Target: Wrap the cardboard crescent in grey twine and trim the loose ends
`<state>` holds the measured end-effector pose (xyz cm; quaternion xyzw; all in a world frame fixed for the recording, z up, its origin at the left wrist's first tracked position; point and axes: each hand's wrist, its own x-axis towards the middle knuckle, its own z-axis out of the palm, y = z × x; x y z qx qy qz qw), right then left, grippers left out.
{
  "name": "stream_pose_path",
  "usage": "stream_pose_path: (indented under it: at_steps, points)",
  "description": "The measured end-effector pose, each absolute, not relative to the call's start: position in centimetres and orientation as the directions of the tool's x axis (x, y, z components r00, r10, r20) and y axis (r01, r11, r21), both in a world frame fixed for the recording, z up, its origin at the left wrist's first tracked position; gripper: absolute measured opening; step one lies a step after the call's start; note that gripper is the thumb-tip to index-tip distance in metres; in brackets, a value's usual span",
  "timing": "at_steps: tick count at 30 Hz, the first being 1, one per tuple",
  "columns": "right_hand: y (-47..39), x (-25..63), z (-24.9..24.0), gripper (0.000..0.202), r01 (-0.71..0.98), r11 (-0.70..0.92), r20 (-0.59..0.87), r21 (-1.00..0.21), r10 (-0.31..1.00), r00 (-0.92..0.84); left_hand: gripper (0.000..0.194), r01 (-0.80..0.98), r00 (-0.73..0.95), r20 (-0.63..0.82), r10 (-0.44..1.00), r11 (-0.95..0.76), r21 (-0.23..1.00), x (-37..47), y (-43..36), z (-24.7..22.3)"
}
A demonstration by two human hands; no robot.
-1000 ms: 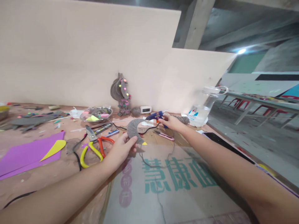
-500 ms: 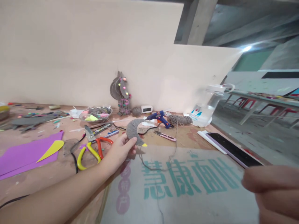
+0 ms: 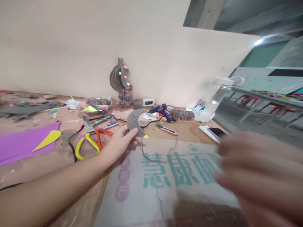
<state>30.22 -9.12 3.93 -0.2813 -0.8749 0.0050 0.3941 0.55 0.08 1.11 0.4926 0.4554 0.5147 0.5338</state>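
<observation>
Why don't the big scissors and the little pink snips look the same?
The scissors are bigger; the snips are small and slim. The scissors have looped handles, one yellow and one orange-red, while the snips have a straight pink body. The scissors lie left of the snips. Both have metal blades, and neither is in a hand.

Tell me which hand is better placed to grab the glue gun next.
Right, probably: the left hand holds the gray crescent, and the glue gun lies to its right. Whether the blurred right hand is empty, I can't tell.
</observation>
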Motion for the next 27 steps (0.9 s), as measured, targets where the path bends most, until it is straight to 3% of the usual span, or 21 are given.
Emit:
stream_pose_path:
  at_steps: [3,6,10,12,14,16,19,27]
  points:
    - [-4.1,23.5,6.7,0.019,0.616,0.765,0.467,-0.189,0.622,-0.629,0.028,0.003,0.039,0.092,0.995,-0.092,0.996,0.2,0.2,0.9]
    - [-1.4,19.8,5.4,0.030,0.690,0.665,0.281,-0.285,0.746,-0.604,0.030,0.113,0.011,0.121,0.993,-0.121,0.986,-0.1,0.4,0.8]
    - [-1.3,19.1,2.4,0.046,0.691,0.655,0.245,-0.307,0.756,-0.607,0.030,0.073,0.031,0.143,0.989,-0.145,0.987,-0.2,0.8,0.5]
    - [-1.7,19.0,2.0,0.047,0.667,0.687,0.242,-0.287,0.726,-0.644,0.051,-0.014,0.027,0.153,0.988,-0.153,0.988,-0.1,0.9,0.4]
    - [-2.0,18.8,2.0,0.030,0.626,0.722,0.239,-0.295,0.690,-0.683,0.070,-0.025,0.014,0.170,0.985,-0.169,0.985,-0.1,0.7,0.4]
    - [-2.2,18.6,2.2,0.014,0.573,0.757,0.243,-0.313,0.647,-0.722,0.061,0.043,0.019,0.181,0.983,-0.182,0.982,-0.1,0.5,0.6]
    - [-2.4,18.4,2.4,0.012,0.534,0.763,0.263,-0.365,0.635,-0.727,0.029,0.135,0.049,0.183,0.982,-0.188,0.973,-0.1,0.2,0.8]
    - [-2.7,19.1,2.1,0.011,0.543,0.561,0.217,-0.624,0.793,-0.570,0.020,0.186,0.088,0.254,0.963,-0.266,0.946,0.0,0.2,1.0]
